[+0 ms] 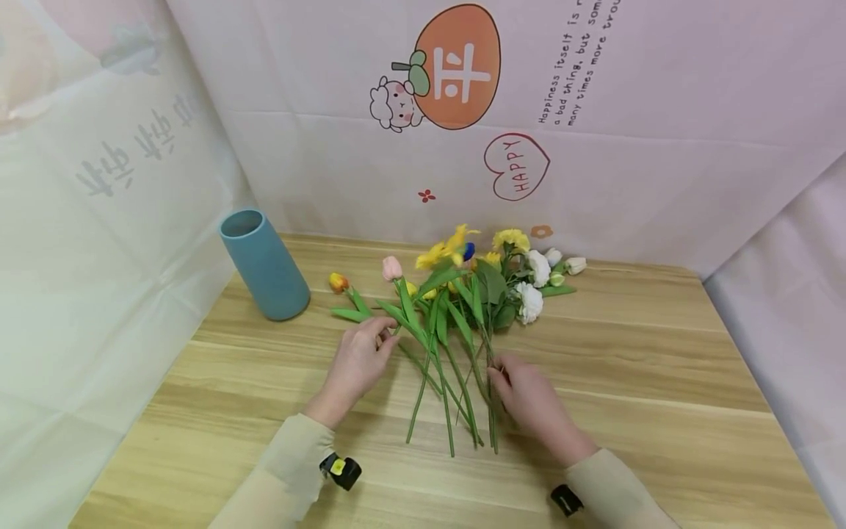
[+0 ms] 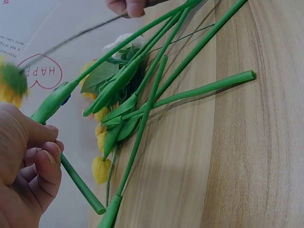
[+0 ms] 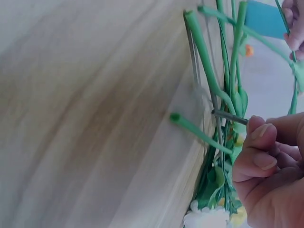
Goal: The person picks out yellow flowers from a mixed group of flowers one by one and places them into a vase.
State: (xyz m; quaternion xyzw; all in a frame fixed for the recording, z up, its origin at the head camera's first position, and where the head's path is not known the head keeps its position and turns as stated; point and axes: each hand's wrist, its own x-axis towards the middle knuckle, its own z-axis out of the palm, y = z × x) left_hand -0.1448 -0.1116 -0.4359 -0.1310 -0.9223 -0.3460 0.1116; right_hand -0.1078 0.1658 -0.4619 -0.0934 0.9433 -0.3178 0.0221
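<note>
My left hand (image 1: 360, 360) pinches the green stem (image 2: 81, 184) of a tulip between thumb and fingers; a pink tulip head (image 1: 392, 268) shows just beyond the fingertips. My right hand (image 1: 529, 389) grips a thin dark stem (image 3: 230, 117). In the left wrist view this stem runs to a blurred yellow flower (image 2: 13, 84); the head view shows yellow petals (image 1: 456, 246) raised above the pile. Between the hands, several long green stems (image 1: 444, 411) cross each other on the wooden table. An orange tulip (image 1: 339, 283) lies left of them, its stem partly behind my left hand.
A blue vase (image 1: 264, 264) stands upright at the back left of the table (image 1: 628, 441). White flowers (image 1: 529, 303) and a yellow bloom (image 1: 511, 240) lie at the back right of the pile. A printed white cloth (image 1: 330, 162) hangs behind the table.
</note>
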